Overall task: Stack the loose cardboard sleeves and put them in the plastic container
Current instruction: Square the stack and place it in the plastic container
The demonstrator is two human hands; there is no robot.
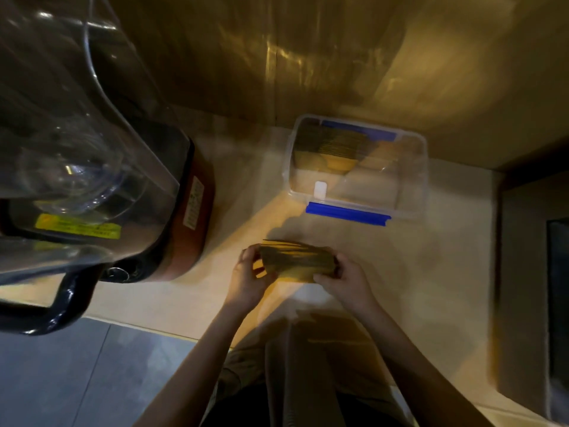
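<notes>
A bundle of flat brown cardboard sleeves (297, 259) is held just above the pale counter, near its front edge. My left hand (248, 280) grips its left end and my right hand (346, 277) grips its right end. The sleeves fan apart a little at the upper left. Beyond them stands a clear plastic container (412, 192) with blue clips, open at the top. More cardboard sleeves (334, 149) stand in a row inside its far left part; the near part holds none that I can see.
A large blender (101, 167) with a clear jug and dark red base fills the left side of the counter. A brown wall panel rises behind the container. A dark appliance (557, 309) stands at the right edge. Grey floor shows at the lower left.
</notes>
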